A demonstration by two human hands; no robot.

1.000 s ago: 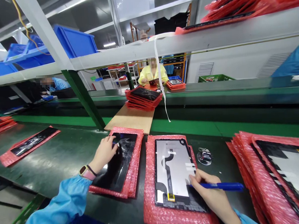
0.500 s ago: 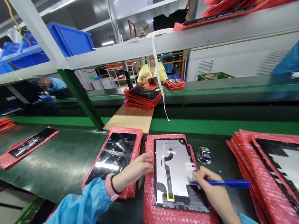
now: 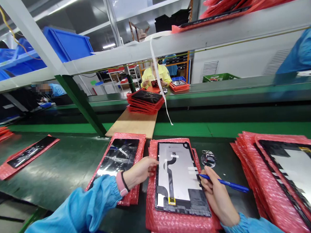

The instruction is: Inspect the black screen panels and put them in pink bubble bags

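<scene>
A tablet screen (image 3: 184, 174) lies back side up on a stack of red bubble-wrap sleeves (image 3: 177, 222), showing a silver-grey back, a black ribbon cable and a yellow-edged connector. My left hand (image 3: 141, 170) is at its left edge, thumb on the rim and fingers curled by the side. A blue pen (image 3: 233, 185) is held in my right hand (image 3: 215, 193), beside the screen's right edge. Just left of my left hand, another tablet screen (image 3: 121, 153) rests glossy side up on red bubble wrap.
More wrapped screens are stacked at right (image 3: 293, 171). A small clear round item (image 3: 208, 159) lies behind my right hand. At left is a single screen (image 3: 31, 151). A wooden board (image 3: 132, 124) bears another stack (image 3: 146, 101). A co-worker in yellow (image 3: 156, 74) sits across; a shelf beam (image 3: 130, 53) crosses above.
My right hand has turned, and the pen now points at the screen's right edge instead of lying over its back. My left fingers have closed more around the left edge. The view shifts slightly.
</scene>
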